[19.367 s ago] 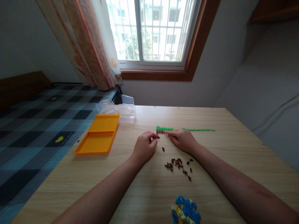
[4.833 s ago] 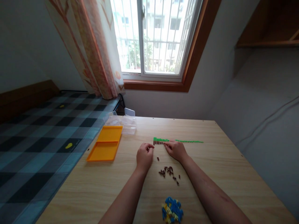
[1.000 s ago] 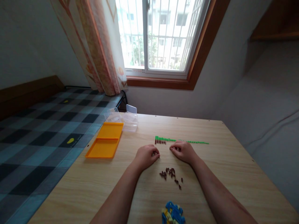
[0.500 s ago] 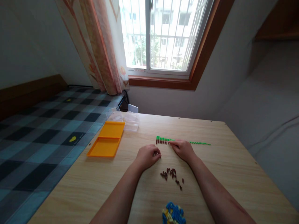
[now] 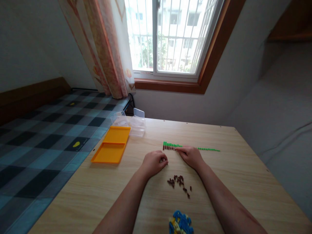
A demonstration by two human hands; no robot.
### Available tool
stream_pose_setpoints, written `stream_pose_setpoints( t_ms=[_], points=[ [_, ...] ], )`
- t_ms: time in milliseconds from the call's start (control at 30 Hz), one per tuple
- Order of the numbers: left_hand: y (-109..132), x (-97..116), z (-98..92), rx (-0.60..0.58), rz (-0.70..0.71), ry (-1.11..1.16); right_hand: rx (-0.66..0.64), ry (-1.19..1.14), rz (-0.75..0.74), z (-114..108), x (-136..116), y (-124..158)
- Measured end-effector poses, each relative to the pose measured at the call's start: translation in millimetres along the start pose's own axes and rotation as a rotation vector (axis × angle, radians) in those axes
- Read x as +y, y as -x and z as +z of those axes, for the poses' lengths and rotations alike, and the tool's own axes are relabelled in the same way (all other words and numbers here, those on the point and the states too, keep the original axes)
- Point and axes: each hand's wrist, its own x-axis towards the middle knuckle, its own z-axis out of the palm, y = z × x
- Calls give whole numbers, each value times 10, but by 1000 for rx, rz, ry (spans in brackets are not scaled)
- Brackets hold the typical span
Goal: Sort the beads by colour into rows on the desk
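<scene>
My right hand (image 5: 191, 156) rests on the table with its fingers together. Their tips are on a small brown block (image 5: 175, 149) at the right end of a short row of brown blocks (image 5: 168, 148). This row lies along the near side of a long line of green blocks (image 5: 209, 149), partly covered by my right hand. To the left, my left hand (image 5: 154, 163) lies with curled fingers; what they hold, if anything, is hidden. Nearer to me, between my forearms, is a loose scatter of brown blocks (image 5: 179, 180).
A pile of blue and pale yellow blocks (image 5: 181, 223) lies at the near edge of view. On the left stand an orange two-part tray (image 5: 112, 153) and clear plastic boxes (image 5: 137, 126). A bed with a checked cover (image 5: 48, 143) adjoins the wooden table (image 5: 243, 169).
</scene>
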Motion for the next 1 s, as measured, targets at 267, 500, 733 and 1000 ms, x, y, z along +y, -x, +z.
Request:
stream_pose_setpoints(
  t_ms=[267,500,733,1000],
  points=[
    [3,-30,1,47,28,47,77,-161,-57,-16,-31,32],
    [11,-52,10,50,43,45,-111,-238,-283,-72,-326,148],
    [12,-58,34,45,41,-1,-162,-246,-316,-41,-388,159],
    [2,-61,3,57,16,34,-171,-194,-311,-50,-379,158]
  ],
)
